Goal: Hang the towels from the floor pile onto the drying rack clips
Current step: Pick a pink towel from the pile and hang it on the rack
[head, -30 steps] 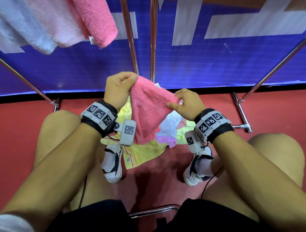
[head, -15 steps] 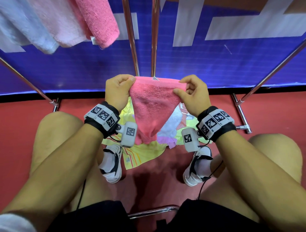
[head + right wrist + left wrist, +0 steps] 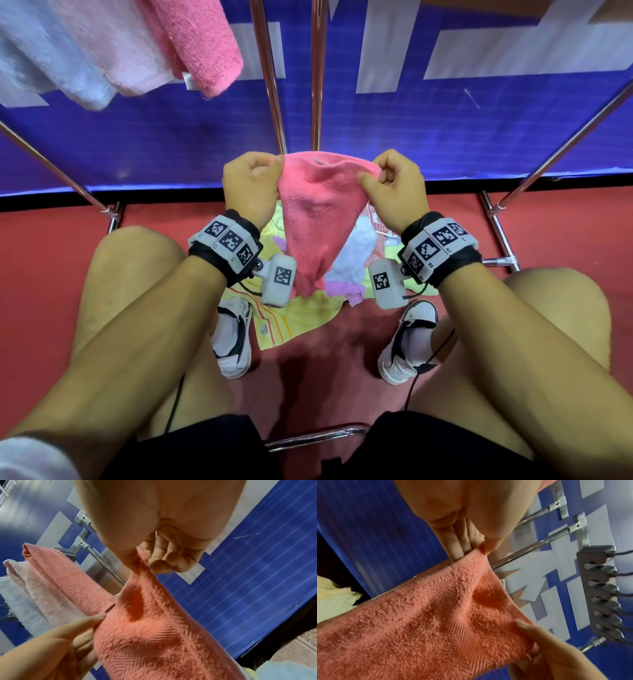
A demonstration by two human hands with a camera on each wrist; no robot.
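A pink terry towel (image 3: 318, 219) hangs stretched between both hands above the floor pile. My left hand (image 3: 253, 178) pinches its top left corner between thumb and curled fingers; my right hand (image 3: 390, 178) pinches the top right corner. The towel (image 3: 436, 622) narrows to a point below, near the wrist cameras. The pile (image 3: 308, 308) on the red floor holds a yellow cloth, a white one and a lilac one. In the left wrist view the rack's grey clip bar (image 3: 604, 595) with several metal clips shows at the right. In the right wrist view the held towel (image 3: 163, 635) fills the middle.
Three towels hang at the upper left: pale blue (image 3: 51, 61), light pink (image 3: 120, 51) and deep pink (image 3: 202, 44). Chrome rack poles (image 3: 270, 75) rise just behind my hands; slanted legs (image 3: 565, 137) flank them. A blue banner stands behind. My knees and shoes frame the pile.
My right hand has moved up and to the right along the towel's top edge to its corner, so the towel now hangs spread between both hands and sits slightly higher.
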